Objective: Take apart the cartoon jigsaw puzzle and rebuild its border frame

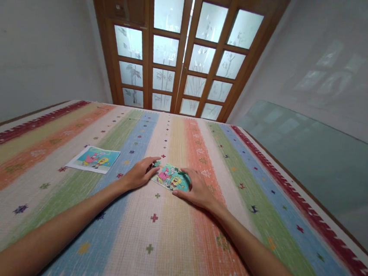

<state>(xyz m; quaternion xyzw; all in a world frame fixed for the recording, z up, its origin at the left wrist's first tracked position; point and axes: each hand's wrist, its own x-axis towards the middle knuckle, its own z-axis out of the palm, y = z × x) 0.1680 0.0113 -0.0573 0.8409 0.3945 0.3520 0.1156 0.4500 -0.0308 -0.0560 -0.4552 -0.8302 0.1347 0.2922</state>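
A small cartoon jigsaw puzzle [171, 177] lies flat on a striped, many-coloured mat [162, 231]. My left hand [139, 173] rests at the puzzle's left edge, fingertips touching its upper left corner. My right hand [195, 189] lies along the puzzle's right and near edge, fingers curled around it and thumb pressing the near side. Both hands frame the puzzle and press on it; neither lifts it. To the left lies a printed picture sheet [94, 159] with the same cartoon image, flat and untouched.
The mat covers a wide flat surface with a dark red border [310, 211] on the right. Beyond it stand wooden doors with frosted glass panes [182, 51]. A glass panel [315, 155] runs along the right wall.
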